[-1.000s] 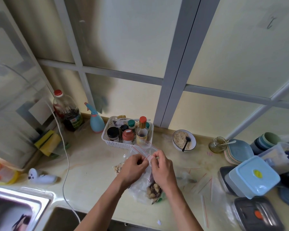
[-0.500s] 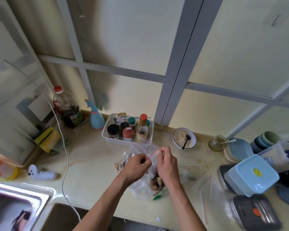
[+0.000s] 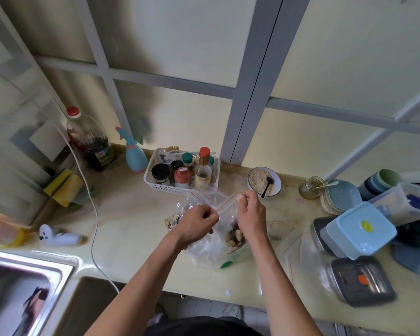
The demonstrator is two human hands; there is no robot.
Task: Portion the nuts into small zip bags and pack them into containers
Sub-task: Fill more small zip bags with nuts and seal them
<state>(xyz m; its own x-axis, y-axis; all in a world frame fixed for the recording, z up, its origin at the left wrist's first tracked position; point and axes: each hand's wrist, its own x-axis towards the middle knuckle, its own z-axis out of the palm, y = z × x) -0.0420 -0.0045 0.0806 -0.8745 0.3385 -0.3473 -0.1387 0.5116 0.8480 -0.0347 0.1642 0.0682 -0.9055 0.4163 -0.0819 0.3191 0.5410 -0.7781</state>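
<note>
Above the counter's middle I hold a small clear zip bag (image 3: pixel 228 215) with a red seal line. Mixed nuts (image 3: pixel 234 237) fill its bottom. My left hand (image 3: pixel 196 223) pinches the left end of the seal and my right hand (image 3: pixel 250 214) pinches the right end, raised higher, so the seal slants. Under the bag lies a larger crumpled plastic bag (image 3: pixel 204 253), with more nuts (image 3: pixel 171 221) showing left of my left hand. A light blue lidded container (image 3: pixel 360 229) and a grey-lidded metal container (image 3: pixel 363 281) stand at the right.
A white basket of spice jars (image 3: pixel 166 187) stands just behind my hands. Behind it to the right are a bowl of grains with a spoon (image 3: pixel 264 181) and a small jar (image 3: pixel 310 187). Empty zip bags (image 3: pixel 291 241) lie right of my hands. A sink (image 3: pixel 22 287) fills the lower left; a white cable (image 3: pixel 92 214) crosses the counter.
My hands have drawn apart along the seal. The right hand moved up and right, the left stayed lower, and the bag's top now stretches between them.
</note>
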